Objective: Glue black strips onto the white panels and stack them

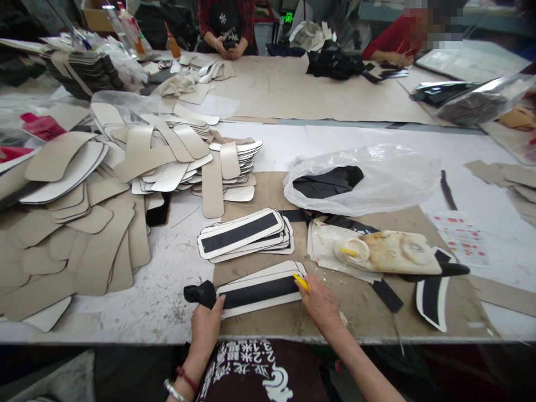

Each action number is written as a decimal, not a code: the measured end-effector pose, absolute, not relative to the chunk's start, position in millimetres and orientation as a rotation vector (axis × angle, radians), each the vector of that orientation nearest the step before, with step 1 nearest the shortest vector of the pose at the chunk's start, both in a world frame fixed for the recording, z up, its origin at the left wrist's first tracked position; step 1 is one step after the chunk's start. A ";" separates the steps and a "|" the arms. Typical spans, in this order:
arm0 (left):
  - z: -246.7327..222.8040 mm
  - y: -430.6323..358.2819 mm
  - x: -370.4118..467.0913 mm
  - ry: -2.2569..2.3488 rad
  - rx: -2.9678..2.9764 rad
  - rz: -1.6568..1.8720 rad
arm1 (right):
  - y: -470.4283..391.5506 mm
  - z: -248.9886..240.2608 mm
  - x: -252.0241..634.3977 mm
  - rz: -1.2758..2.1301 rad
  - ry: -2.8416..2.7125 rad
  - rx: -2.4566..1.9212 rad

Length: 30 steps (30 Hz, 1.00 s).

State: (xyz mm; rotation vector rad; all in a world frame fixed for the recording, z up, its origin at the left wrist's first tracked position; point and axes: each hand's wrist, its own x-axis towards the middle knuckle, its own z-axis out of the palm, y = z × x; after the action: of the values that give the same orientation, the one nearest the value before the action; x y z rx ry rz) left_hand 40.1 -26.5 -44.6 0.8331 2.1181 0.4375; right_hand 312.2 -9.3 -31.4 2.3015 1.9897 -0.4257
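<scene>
A white panel with rounded ends and a long black strip along its middle lies before me, on top of similar panels. My left hand grips its left end, thumb on top by the strip's end. Black bunched material sits at those fingers; how it is held is unclear. In my right hand is a short yellow stick-like tool, its tip at the strip's right end. Just beyond lies a stack of white panels with black strips.
Beige pieces pile up on the left. A plastic bag of black pieces lies beyond the panels. To the right are a stained plastic bottle and a curved white panel. Two people are across the table, one holding a phone.
</scene>
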 end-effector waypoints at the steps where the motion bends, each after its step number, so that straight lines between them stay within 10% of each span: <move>1: -43.6 -26.0 40.4 2.119 0.834 0.437 | -9.1 -31.2 312.1 -0.432 1.982 2.299; 30: -33.5 -18.7 43.7 2.138 0.832 0.413 | -8.8 -27.4 312.2 -0.439 1.985 2.287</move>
State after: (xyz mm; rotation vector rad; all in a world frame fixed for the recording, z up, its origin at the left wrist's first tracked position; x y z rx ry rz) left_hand 43.7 -18.7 -33.5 0.8315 2.1384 0.4126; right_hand 312.2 -8.8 -27.4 2.2874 1.9851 -0.4395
